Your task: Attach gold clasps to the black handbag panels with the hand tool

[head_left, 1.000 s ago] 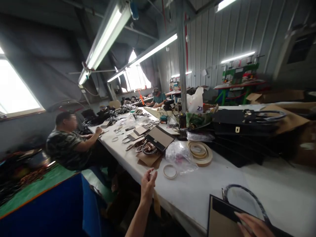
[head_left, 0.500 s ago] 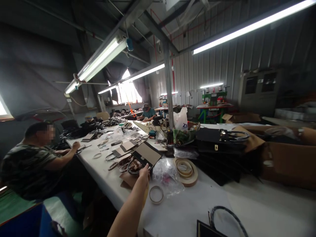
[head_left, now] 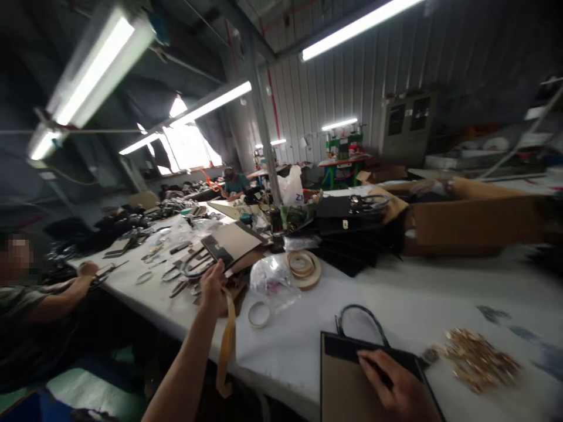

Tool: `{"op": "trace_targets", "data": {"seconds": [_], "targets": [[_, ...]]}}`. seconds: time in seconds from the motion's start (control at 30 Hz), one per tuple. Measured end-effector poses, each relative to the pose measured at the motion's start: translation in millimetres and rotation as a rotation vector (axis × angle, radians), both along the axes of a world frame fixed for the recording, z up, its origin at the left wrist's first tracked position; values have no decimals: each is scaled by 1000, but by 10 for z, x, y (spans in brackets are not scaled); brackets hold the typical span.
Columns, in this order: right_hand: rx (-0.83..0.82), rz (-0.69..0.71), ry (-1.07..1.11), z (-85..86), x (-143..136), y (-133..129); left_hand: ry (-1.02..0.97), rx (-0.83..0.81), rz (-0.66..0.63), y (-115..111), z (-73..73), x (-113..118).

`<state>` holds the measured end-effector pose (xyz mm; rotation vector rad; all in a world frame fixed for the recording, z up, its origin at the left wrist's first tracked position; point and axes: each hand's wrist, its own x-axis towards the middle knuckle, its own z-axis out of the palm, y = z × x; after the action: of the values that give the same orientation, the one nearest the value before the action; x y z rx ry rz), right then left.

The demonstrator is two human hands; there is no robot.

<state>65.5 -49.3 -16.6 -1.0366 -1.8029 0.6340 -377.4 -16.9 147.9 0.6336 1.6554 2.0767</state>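
My left hand [head_left: 212,287] reaches over the pile, its fingers closed on the near edge of a beige and black panel [head_left: 233,241] with a looped handle beside it. A yellowish strip [head_left: 226,346] hangs down by that wrist. At the lower right, my right hand [head_left: 393,384] lies over a dark-edged brown panel [head_left: 341,381]; its thumb and fingers are bent near the black band, and what they hold, if anything, is hidden. A dark looped handle [head_left: 367,313] stands behind this panel.
Tape rolls [head_left: 314,275], a clear plastic bag [head_left: 270,272] and a white ring [head_left: 258,315] lie mid-table. Gold metal pieces [head_left: 481,357] are heaped right. A cardboard box [head_left: 475,223] stands behind. A person [head_left: 26,305] sits at the left.
The view has swung right and down. My right hand and the brown panel under it have come into view. The panel at my left hand is turned differently, and the yellowish strip shows more.
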Motion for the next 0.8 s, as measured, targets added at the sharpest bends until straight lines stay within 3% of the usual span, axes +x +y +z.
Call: {"op": "trace_targets", "data": {"seconds": [0.13, 0.23, 0.3, 0.37, 0.47, 0.57, 0.67, 0.8], "targets": [[-214, -15, 80, 206, 19, -93, 46, -59, -118, -502, 179, 173], [-357, -12, 193, 227, 25, -123, 100, -164, -313, -930, 157, 428], [-398, 7, 283, 207, 31, -139, 54, -273, -494, -1193, 22, 660], [-418, 45, 370, 169, 45, -133, -30, -350, -657, -1369, -207, 892], [-444, 85, 444, 96, 79, -86, -88, -366, -794, -1450, -631, 1151], [-443, 48, 413, 38, 121, -36, 6, -425, -901, -1416, -996, 1271], [-455, 16, 333, 12, 155, -6, 107, -467, -882, -1356, -1209, 1290], [-436, -36, 265, -27, 166, 1, 207, -465, -780, -1309, -1263, 1229]]}}
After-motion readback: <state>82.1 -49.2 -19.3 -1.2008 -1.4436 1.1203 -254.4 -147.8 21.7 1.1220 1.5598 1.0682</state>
